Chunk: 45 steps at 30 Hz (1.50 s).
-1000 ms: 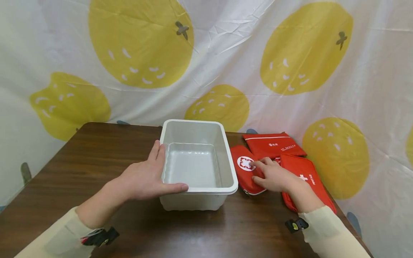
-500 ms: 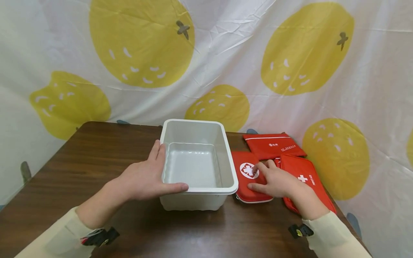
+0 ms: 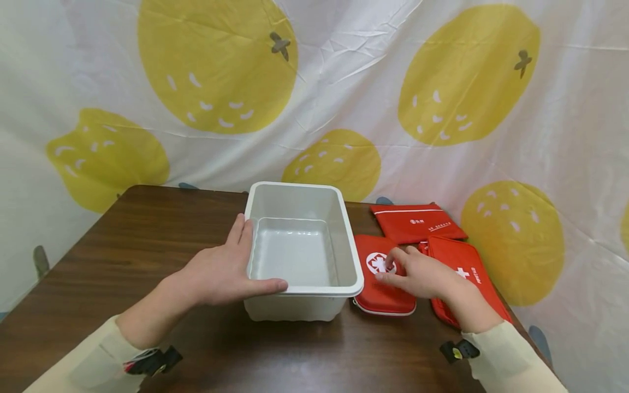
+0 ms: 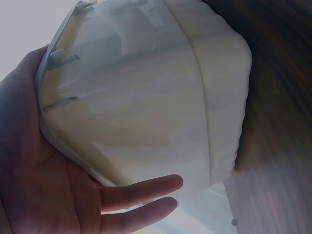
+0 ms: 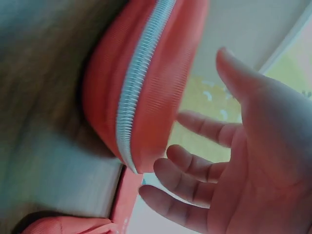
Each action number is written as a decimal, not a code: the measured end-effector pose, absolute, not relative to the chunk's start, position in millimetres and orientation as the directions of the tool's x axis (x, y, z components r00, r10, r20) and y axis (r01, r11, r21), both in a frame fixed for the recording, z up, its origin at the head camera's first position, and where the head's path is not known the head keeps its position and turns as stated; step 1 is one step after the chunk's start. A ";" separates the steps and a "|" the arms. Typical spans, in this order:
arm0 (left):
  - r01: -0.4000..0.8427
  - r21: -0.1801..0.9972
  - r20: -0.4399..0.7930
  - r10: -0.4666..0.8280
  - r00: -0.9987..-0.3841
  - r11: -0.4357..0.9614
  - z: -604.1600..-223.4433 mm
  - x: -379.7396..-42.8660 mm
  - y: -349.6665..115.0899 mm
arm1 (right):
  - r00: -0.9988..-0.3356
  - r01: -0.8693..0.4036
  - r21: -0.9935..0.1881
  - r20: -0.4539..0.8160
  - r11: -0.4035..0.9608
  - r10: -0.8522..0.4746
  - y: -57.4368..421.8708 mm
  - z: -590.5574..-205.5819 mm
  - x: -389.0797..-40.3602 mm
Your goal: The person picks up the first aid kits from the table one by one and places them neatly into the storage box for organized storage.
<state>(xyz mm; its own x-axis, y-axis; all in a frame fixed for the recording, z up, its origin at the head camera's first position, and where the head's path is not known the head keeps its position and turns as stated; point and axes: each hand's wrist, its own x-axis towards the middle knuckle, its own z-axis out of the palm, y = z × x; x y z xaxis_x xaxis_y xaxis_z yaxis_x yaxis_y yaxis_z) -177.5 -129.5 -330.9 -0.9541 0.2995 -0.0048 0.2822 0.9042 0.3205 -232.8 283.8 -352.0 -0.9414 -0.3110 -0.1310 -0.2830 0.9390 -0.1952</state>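
A light grey plastic bin (image 3: 300, 307) stands mid-table. My left hand (image 3: 216, 278) rests against its near left corner, thumb along the front rim; in the left wrist view two straight fingers lie along the outer wall (image 4: 131, 112). Right of the bin lies a red hard-shell first-aid case (image 3: 383, 301) with a white round cross emblem. Above it is my right hand (image 3: 425, 277), fingers loosely bent and fingertips over the emblem. The right wrist view shows the case's silver zipper (image 5: 139, 73) with the spread fingers close to its edge, gripping nothing.
Behind the case lies a flat red pouch (image 3: 415, 222) with a white stripe. A red first-aid pouch (image 3: 475, 267) lies near the right table edge, partly behind the right forearm. A lemon-patterned curtain (image 3: 324, 71) hangs at the back of the brown table (image 3: 162, 229).
The red first-aid case has slid toward the front of the table and turned straighter alongside the bin. The right hand has shifted slightly, its thumb lifting off the case. The left hand stays put.
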 end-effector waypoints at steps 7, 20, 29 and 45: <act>0.277 0.325 -0.005 0.295 -0.956 0.904 -331.3 -177.0 -129.8 | -0.962 -0.165 -0.322 -0.155 0.932 -0.223 288.5 -345.5 -260.4; 0.277 0.327 -0.010 0.296 -0.955 0.904 -331.4 -176.6 -128.6 | -0.883 0.131 -0.507 -0.450 0.852 -0.132 292.1 -361.3 -302.2; 0.284 0.330 -0.007 0.303 -0.953 0.900 -330.5 -176.9 -128.9 | -0.896 0.148 -0.549 -0.427 0.823 -0.124 290.2 -364.9 -305.3; 0.278 0.330 -0.015 0.300 -0.954 0.902 -330.0 -175.5 -129.5 | -0.884 0.265 -0.856 -0.399 0.444 -0.243 299.6 -371.7 -304.6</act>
